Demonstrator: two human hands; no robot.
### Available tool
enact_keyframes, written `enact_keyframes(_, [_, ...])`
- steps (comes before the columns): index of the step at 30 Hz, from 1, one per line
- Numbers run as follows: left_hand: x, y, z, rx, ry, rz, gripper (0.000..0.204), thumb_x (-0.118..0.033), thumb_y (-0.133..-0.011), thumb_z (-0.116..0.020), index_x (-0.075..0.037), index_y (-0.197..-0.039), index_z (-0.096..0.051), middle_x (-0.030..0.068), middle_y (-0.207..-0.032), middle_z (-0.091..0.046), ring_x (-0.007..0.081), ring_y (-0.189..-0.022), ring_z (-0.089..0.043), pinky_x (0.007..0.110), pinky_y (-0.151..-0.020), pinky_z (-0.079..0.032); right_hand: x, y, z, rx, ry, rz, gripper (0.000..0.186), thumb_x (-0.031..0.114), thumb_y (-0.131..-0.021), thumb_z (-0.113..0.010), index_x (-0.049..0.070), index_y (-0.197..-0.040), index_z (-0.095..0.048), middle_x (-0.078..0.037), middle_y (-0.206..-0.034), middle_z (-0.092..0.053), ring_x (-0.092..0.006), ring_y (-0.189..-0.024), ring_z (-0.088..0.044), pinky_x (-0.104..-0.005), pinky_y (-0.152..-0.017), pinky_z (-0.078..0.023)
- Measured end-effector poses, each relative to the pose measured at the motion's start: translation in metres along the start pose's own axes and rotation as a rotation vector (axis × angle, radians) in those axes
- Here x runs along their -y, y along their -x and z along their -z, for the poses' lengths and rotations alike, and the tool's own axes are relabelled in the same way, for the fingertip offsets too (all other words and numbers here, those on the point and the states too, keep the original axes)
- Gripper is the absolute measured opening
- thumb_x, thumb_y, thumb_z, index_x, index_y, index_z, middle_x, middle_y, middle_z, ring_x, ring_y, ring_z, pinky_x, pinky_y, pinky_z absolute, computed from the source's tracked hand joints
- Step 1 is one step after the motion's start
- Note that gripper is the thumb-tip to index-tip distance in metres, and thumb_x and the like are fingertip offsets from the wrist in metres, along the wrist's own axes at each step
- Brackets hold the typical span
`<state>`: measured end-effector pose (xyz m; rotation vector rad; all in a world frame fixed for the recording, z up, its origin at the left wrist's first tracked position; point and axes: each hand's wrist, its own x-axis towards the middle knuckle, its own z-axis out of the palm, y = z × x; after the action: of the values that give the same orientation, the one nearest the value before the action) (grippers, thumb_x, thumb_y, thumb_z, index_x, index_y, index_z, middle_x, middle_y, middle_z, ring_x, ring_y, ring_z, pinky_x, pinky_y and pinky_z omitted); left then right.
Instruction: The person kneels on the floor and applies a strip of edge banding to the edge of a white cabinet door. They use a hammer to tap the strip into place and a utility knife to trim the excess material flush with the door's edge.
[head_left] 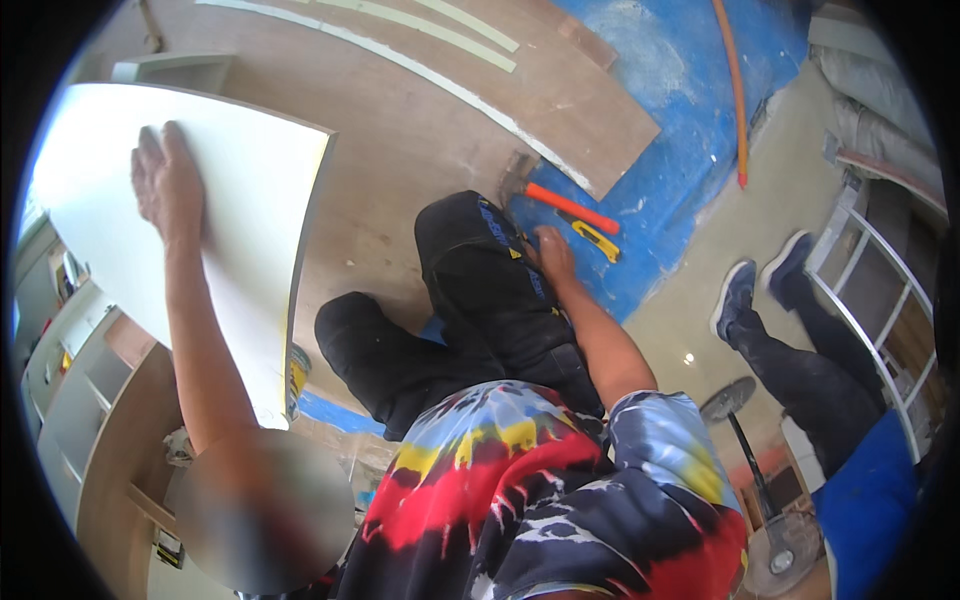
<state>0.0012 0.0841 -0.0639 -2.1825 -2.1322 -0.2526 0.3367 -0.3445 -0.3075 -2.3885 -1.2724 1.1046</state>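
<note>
Left hand (168, 185) flat on white panel (250, 190); right hand (552, 252) beside yellow knife (596, 240).

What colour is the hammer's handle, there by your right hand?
Bright orange. The hammer lies on the floor just beyond the right hand, clearest in the head view.

Floor (700, 250): pale concrete, partly covered by a blue sheet (680, 90) at 1 o'clock. Brown wooden boards (450, 110) lie at 12 o'clock, with pale strips (420, 30) on top. An orange-handled hammer (560, 200) and a yellow utility knife (596, 240) rest near centre on the blue sheet. An orange hose (735, 90) runs at 1 o'clock.
</note>
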Motion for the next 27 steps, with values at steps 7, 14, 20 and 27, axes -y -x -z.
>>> enact_keyframes(7, [-0.023, 0.000, 0.013, 0.047, 0.025, 0.105, 0.079, -0.061, -0.100, -0.029, -0.008, -0.159, -0.032, 0.0188, -0.162, -0.033, 0.0316, -0.154, -0.021, 0.049, -0.124, -0.015, -0.034, 0.034, -0.032, 0.134, 0.126, 0.221, 0.023, 0.018, -0.091, -0.065, 0.010, -0.112, -0.059, -0.015, -0.106, -0.061, -0.0364, -0.101, -0.063, -0.0470, -0.078, -0.056])
enact_keyframes(14, [-0.026, 0.002, 0.016, 0.048, 0.033, 0.133, 0.080, -0.063, -0.099, -0.030, -0.010, -0.158, -0.034, 0.0181, -0.162, -0.033, 0.0326, -0.153, -0.023, 0.049, -0.123, -0.017, -0.042, 0.067, -0.076, 0.294, 0.138, 0.175, 0.034, 0.011, -0.089, -0.061, 0.009, -0.122, -0.054, -0.017, -0.101, -0.063, -0.0379, -0.095, -0.066, -0.0481, -0.073, -0.057])
enact_keyframes(20, [-0.028, 0.000, 0.019, 0.044, 0.026, 0.140, 0.079, -0.063, -0.099, -0.031, -0.010, -0.158, -0.034, 0.0171, -0.162, -0.032, 0.0312, -0.153, -0.023, 0.048, -0.123, -0.018, -0.031, 0.058, -0.092, 0.275, 0.102, 0.087, 0.049, 0.007, -0.084, -0.063, 0.006, -0.130, -0.048, -0.021, -0.094, -0.066, -0.0409, -0.091, -0.068, -0.0513, -0.073, -0.056])
enact_keyframes(27, [-0.015, 0.000, 0.013, 0.065, 0.005, 0.095, 0.076, -0.061, -0.102, -0.029, -0.010, -0.159, -0.033, 0.0138, -0.163, -0.032, 0.0296, -0.154, -0.021, 0.046, -0.124, -0.016, -0.029, 0.033, -0.108, 0.268, 0.050, 0.037, 0.066, 0.002, -0.078, -0.065, 0.003, -0.140, -0.041, -0.026, -0.086, -0.069, -0.0445, -0.086, -0.070, -0.0551, -0.073, -0.056])
